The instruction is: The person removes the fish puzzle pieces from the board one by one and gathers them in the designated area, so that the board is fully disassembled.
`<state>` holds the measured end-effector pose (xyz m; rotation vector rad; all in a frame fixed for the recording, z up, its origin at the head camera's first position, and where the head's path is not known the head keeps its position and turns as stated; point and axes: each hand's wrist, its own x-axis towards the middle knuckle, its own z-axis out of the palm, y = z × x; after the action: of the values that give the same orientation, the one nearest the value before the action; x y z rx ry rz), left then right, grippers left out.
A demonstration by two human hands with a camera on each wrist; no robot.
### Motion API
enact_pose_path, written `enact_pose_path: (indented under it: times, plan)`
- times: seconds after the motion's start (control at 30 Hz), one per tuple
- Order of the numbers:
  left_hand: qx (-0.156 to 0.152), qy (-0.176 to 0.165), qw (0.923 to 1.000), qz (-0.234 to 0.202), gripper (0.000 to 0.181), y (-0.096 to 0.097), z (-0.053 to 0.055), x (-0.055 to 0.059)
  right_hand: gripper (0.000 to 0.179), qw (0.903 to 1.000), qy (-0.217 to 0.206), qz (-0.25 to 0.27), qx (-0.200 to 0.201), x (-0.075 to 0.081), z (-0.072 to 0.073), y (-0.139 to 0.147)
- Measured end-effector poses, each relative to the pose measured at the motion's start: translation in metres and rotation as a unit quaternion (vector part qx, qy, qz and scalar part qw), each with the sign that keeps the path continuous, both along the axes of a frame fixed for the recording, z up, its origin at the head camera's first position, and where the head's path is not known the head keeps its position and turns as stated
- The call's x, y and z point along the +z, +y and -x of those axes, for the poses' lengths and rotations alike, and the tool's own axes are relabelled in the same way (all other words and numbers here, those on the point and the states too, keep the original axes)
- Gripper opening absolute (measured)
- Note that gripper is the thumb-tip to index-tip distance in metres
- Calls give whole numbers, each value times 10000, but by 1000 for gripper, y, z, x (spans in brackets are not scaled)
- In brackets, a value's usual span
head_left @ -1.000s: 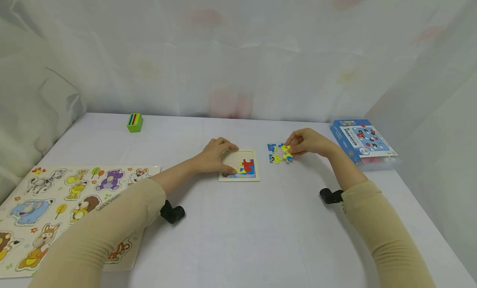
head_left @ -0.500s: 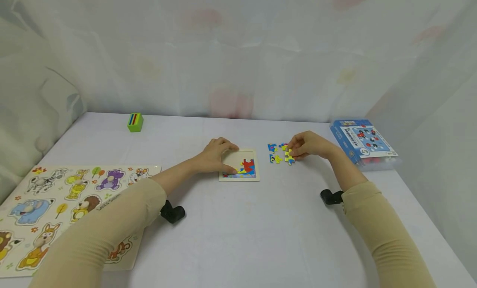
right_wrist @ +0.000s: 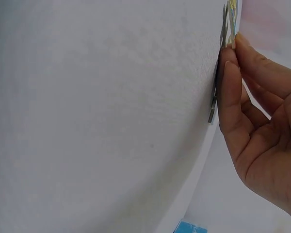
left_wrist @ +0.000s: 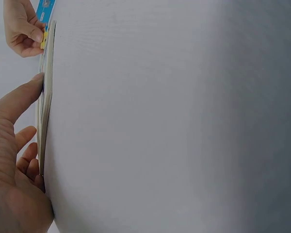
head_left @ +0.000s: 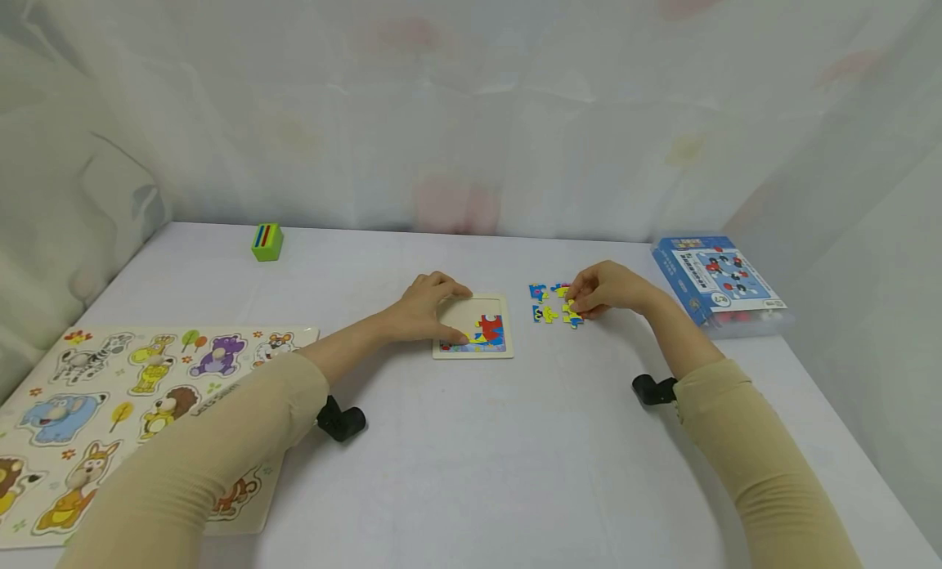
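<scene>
While the left hand [head_left: 423, 309] spreads wide across the puzzle tray [head_left: 462, 312], thumb at its near side, the right hand [head_left: 612, 288] pinches a yellow puzzle piece [left_wrist: 44, 41] among loose pieces [head_left: 548, 315] right of it, fitted pieces [head_left: 491, 332] in the tray's near right corner.

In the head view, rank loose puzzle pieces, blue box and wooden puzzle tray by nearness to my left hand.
From the left hand:
1. Wooden puzzle tray: touching it.
2. Loose puzzle pieces: right of the tray.
3. Blue box: far right, beyond the right hand.
</scene>
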<state>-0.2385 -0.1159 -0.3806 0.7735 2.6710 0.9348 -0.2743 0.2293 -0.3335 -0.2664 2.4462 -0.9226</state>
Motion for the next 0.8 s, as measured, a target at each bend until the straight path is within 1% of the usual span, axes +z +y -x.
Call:
enact_pose_path:
  times: [0.33, 0.53, 0.8]
  plan:
    - [-9, -3, 10000, 3, 72, 0, 0, -1, 33, 9998, 166, -95, 53, -1, 0, 0]
    - [-2, 4, 10000, 21, 72, 0, 1, -2, 30, 9996, 228, -160, 61, 0, -1, 0]
    - [-14, 43, 10000, 66, 72, 0, 0, 0, 28, 9990, 339, -289, 106, -2, 2, 0]
